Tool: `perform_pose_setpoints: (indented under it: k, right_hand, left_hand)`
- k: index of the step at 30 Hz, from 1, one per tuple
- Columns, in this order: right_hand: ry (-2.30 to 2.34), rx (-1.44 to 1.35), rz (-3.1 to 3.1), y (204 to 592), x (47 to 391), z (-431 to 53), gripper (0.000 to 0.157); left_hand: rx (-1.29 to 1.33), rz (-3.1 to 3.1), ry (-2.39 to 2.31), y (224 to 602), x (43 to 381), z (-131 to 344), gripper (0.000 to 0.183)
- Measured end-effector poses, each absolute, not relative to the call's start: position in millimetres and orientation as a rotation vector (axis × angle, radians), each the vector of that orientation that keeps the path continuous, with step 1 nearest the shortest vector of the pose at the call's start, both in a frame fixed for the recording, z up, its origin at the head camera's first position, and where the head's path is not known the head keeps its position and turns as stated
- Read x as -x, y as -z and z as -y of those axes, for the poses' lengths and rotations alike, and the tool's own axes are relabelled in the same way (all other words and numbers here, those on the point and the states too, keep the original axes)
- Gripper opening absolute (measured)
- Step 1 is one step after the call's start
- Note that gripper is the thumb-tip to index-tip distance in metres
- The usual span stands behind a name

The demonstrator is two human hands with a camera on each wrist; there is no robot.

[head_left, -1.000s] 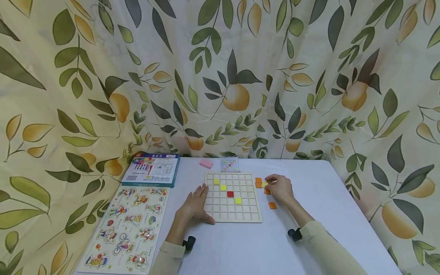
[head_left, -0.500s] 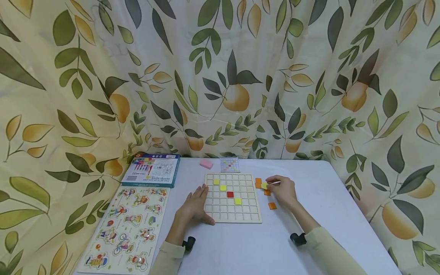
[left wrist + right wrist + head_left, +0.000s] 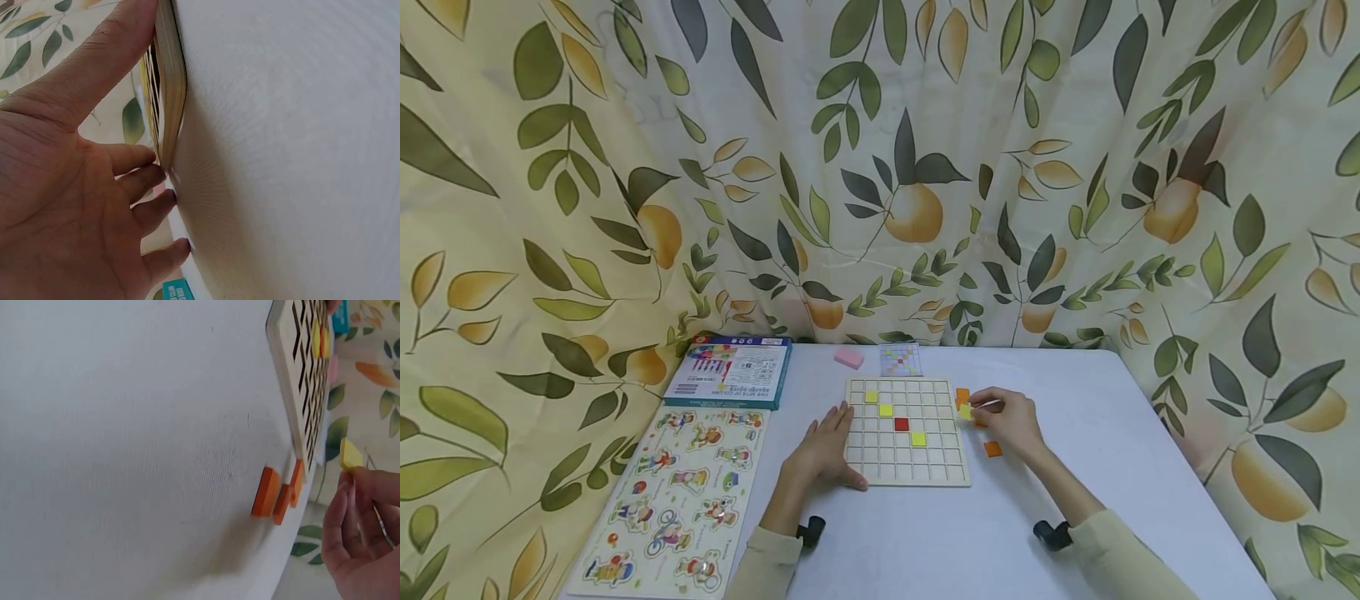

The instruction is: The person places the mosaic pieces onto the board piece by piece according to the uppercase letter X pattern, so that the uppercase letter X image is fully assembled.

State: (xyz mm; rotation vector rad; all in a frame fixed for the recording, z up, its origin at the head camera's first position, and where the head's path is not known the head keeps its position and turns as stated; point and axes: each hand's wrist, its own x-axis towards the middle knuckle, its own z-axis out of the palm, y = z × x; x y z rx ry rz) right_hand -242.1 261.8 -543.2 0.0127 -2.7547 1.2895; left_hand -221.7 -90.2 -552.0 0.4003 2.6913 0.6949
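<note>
A wooden grid board lies flat on the table, with several yellow tiles and one red tile in a diagonal of its cells. Along the board's left edge rests my left hand, fingers extended; in the left wrist view the thumb and fingertips touch the board's side. My right hand pinches a yellow tile between thumb and fingers, held above the table just right of the board. Orange tiles lie below it on the table, partly hidden by the hand in the head view.
Behind the board lie a small patterned card and a pink block. At the left a boxed set sits beyond a picture puzzle board. A leaf-patterned curtain hangs around the table.
My right hand has lifted the yellow tile from among the orange tiles and moved it slightly left towards the board. The left hand has stayed put.
</note>
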Motion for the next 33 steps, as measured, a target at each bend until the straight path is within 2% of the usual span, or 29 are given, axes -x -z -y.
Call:
perform_pose_setpoints:
  k: [10, 33]
  right_hand:
    - [-1.392, -0.117, 2.747, 538.7, 228.8, -248.4, 0.018]
    - [-1.402, -0.223, 2.919, 557.7, 204.4, -219.0, 0.017]
  left_hand:
    - [-0.389, -2.699, -0.661, 551.5, 223.7, 90.8, 0.136]
    - [-0.381, -2.708, -0.664, 566.8, 230.0, 90.5, 0.141]
